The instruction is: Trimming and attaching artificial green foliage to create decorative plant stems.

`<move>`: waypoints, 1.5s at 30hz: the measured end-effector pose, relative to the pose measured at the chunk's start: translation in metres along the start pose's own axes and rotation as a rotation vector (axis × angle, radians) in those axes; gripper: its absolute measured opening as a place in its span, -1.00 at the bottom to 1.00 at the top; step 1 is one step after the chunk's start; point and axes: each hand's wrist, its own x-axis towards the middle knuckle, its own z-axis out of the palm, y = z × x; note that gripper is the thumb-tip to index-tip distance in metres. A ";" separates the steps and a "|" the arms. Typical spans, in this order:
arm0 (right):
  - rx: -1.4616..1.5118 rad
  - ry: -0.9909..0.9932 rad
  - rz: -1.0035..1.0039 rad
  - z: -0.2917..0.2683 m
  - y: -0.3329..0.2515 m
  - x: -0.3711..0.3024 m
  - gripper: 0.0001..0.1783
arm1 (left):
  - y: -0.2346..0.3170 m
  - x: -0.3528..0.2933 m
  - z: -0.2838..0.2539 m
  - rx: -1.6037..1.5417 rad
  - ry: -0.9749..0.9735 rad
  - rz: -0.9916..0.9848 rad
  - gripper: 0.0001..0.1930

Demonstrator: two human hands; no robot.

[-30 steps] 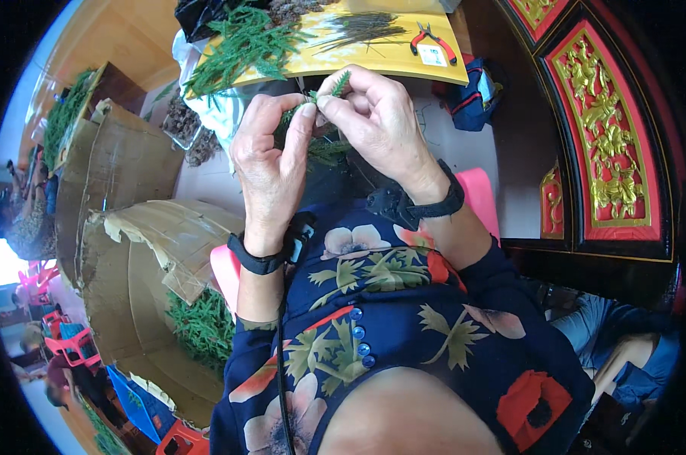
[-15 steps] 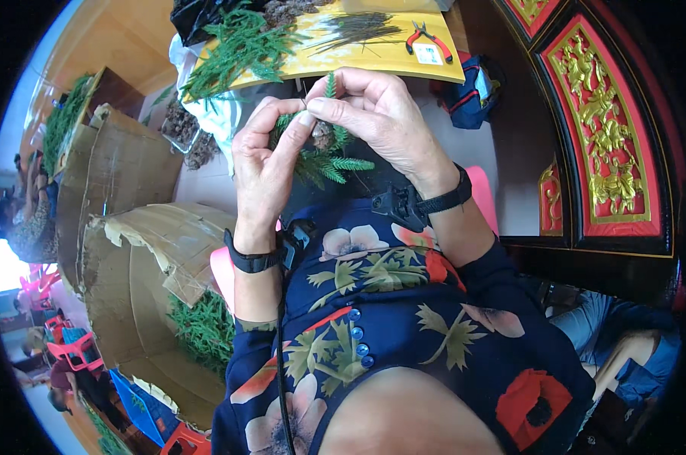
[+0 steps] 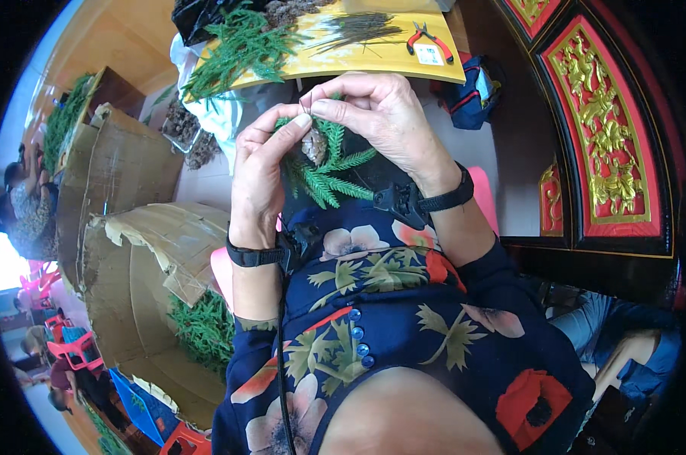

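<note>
My left hand (image 3: 261, 163) is closed, its thumb and forefinger pinching the top of a green artificial pine sprig (image 3: 341, 162). Against the sprig hangs a small brown pine cone (image 3: 313, 147), just under the fingertips. My right hand (image 3: 385, 117) is closed too, thumb and fingers pinched on a thin dark wire (image 3: 306, 106) at the top of the sprig. The fingertips of both hands nearly meet there, and they hide how the wire runs. Needled branches fan out below the hands, above my lap.
Ahead, a yellow table (image 3: 313, 64) bears loose green sprigs (image 3: 241, 53), dark wires (image 3: 362, 30), pine cones (image 3: 294, 9) and red-handled pliers (image 3: 431, 43). At left stands a torn cardboard box (image 3: 131, 303) with greenery (image 3: 203, 326). A carved red-and-gold panel (image 3: 608, 129) rises at right; a seated person is lower right.
The sprig has turned and dropped slightly, so the pine cone and more branches show below the fingers. My right hand has moved down a little; both hands still pinch.
</note>
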 end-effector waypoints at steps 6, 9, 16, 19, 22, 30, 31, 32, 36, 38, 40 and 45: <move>-0.418 0.040 -0.138 0.002 -0.010 -0.003 -0.86 | 0.000 0.001 -0.006 -0.028 -0.003 -0.042 -0.91; -0.490 0.097 -0.260 0.002 -0.011 -0.003 -0.87 | 0.000 0.003 -0.005 -0.080 -0.016 -0.049 -0.92; -0.490 0.084 -0.313 0.000 -0.002 -0.001 -0.88 | -0.003 0.002 0.005 -0.038 0.136 -0.010 -0.93; -0.489 0.071 -0.320 -0.002 -0.002 0.000 -0.89 | -0.008 0.004 0.010 -0.037 0.130 -0.029 -0.93; -0.494 0.059 -0.320 -0.005 -0.003 0.000 -0.90 | -0.011 0.008 0.006 -0.015 0.131 -0.036 -0.94; -0.578 0.006 -0.312 -0.006 0.000 0.003 -0.89 | -0.014 0.009 -0.005 0.051 0.083 -0.038 -0.95; -0.584 -0.009 -0.361 -0.007 0.000 0.004 -0.89 | -0.012 0.009 -0.005 0.075 0.068 -0.042 -0.95; -0.588 -0.024 -0.411 -0.009 0.000 0.005 -0.89 | -0.011 0.009 -0.005 0.098 0.055 -0.046 -0.95; -0.667 -0.134 -0.521 -0.016 -0.008 0.011 -0.88 | 0.000 0.005 -0.007 0.005 -0.062 -0.126 -0.95; -0.703 -0.183 -0.549 -0.016 -0.013 0.014 -0.87 | -0.001 0.004 -0.011 0.011 -0.078 -0.114 -0.95; -0.818 -0.235 -0.574 -0.015 -0.018 0.018 -0.87 | -0.002 0.005 -0.014 0.024 -0.115 -0.092 -0.95; -1.000 -0.290 -0.565 -0.014 -0.021 0.025 -0.86 | 0.000 0.005 -0.017 0.112 -0.137 -0.083 -0.92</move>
